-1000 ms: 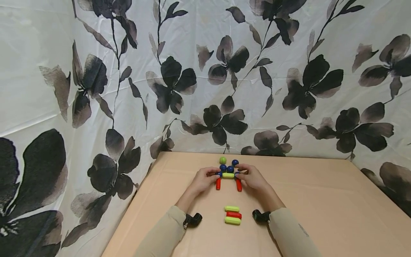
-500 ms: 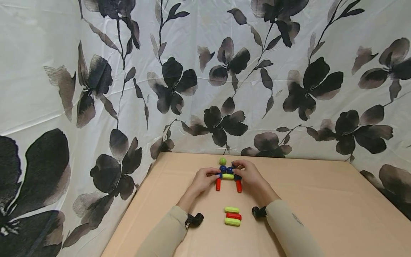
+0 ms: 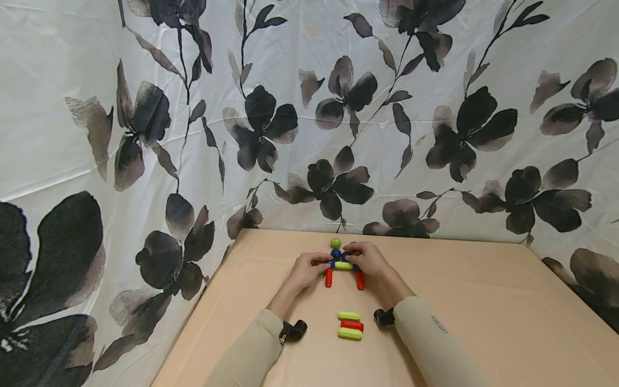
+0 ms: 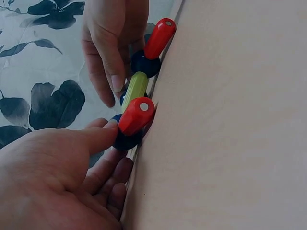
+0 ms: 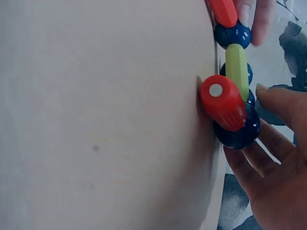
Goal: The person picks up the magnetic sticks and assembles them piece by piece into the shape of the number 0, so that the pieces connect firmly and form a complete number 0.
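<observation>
A small toy frame lies on the tan table [image 3: 483, 322]: a green rod [image 3: 344, 265] joins two blue balls, and a red rod [image 3: 329, 277] [image 3: 359, 279] runs toward me from each. My left hand [image 3: 307, 270] pinches the left corner blue ball [image 4: 125, 139] between thumb and curled fingers. My right hand [image 3: 372, 262] curls around the frame's right end, its fingertips [image 4: 112, 79] reaching a blue ball behind the green rod [image 4: 135, 88]. Its fingers lie under the right corner ball [image 5: 237, 132]. More blue balls [image 3: 336, 253] and a green ball [image 3: 336, 242] sit just beyond.
Three loose rods lie between my forearms: green [image 3: 349, 315], red [image 3: 352, 324], green [image 3: 350, 334]. A flowered white cloth [image 3: 145, 134] hangs close behind and left of the table. The table's left edge [image 3: 193, 322] runs near my left sleeve.
My right hand has shifted forward and left, from the frame's right corner onto the loose blue ball behind it, which is now covered. The left hand has stayed in place.
</observation>
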Tool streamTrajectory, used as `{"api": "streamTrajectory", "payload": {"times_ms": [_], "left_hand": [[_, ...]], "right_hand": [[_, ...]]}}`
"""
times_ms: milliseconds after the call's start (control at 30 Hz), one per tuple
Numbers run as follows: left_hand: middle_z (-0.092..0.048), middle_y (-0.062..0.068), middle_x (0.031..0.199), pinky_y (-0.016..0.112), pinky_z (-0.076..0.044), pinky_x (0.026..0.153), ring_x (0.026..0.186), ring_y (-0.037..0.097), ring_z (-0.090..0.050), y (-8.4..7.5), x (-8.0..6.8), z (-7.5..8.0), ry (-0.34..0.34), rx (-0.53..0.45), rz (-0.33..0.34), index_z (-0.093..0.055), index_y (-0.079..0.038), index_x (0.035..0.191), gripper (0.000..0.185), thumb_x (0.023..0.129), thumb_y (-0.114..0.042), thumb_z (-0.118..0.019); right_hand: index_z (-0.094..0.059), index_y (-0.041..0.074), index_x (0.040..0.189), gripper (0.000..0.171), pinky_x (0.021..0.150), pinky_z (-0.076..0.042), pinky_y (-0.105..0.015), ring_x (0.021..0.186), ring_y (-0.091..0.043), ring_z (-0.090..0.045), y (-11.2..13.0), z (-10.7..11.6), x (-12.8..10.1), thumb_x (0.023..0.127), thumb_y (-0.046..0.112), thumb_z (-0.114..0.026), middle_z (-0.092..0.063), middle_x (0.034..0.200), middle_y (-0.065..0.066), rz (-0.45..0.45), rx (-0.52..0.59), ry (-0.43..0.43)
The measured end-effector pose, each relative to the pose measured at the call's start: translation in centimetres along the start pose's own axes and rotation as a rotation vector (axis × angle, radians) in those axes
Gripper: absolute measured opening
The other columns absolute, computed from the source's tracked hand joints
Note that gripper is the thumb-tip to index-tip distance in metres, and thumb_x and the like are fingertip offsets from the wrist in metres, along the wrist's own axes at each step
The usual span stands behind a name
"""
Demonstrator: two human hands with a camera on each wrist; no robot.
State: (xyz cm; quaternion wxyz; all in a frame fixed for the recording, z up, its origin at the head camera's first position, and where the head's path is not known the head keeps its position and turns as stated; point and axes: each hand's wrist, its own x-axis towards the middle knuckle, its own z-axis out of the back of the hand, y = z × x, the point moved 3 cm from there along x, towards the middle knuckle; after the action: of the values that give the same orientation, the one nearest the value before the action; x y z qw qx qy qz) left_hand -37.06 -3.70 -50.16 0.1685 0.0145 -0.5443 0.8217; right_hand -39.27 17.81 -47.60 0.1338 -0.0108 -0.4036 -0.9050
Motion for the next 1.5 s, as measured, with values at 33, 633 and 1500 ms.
{"api": "streamTrajectory", "payload": {"times_ms": [33,633,1500], "left_hand": [[-0.077,0.003,0.116,0.035,-0.054,0.095,0.104,0.016,-0.068,0.0,0.0,0.0,0.001,0.000,0.004,-0.078,-0.011,0.119,0.021,0.099,-0.012,-0.071],[-0.077,0.005,0.117,0.030,-0.055,0.092,0.104,0.015,-0.068,0.1,-0.1,-0.1,0.004,-0.015,-0.014,-0.078,-0.009,0.120,0.022,0.099,-0.011,-0.071],[-0.077,0.003,0.118,0.040,-0.055,0.099,0.106,0.017,-0.068,0.3,0.1,-0.1,-0.001,-0.015,0.005,-0.078,-0.011,0.121,0.022,0.100,-0.009,-0.069]], "right_hand": [[-0.072,0.005,0.129,0.031,0.083,-0.059,-0.029,0.098,-0.024,-0.061,0.0,-0.1,0.0,0.099,0.009,-0.070,-0.070,0.121,-0.012,-0.007,-0.005,0.000],[-0.075,0.006,0.119,0.022,0.090,-0.058,-0.039,0.095,-0.023,-0.061,0.5,-0.9,0.1,0.098,0.011,-0.072,-0.073,0.109,-0.008,-0.005,-0.065,-0.042],[-0.069,0.008,0.130,0.032,0.100,-0.056,-0.049,0.113,-0.030,-0.066,0.5,4.1,-3.8,0.102,0.022,-0.068,-0.069,0.128,-0.010,0.143,0.116,-0.124]]}}
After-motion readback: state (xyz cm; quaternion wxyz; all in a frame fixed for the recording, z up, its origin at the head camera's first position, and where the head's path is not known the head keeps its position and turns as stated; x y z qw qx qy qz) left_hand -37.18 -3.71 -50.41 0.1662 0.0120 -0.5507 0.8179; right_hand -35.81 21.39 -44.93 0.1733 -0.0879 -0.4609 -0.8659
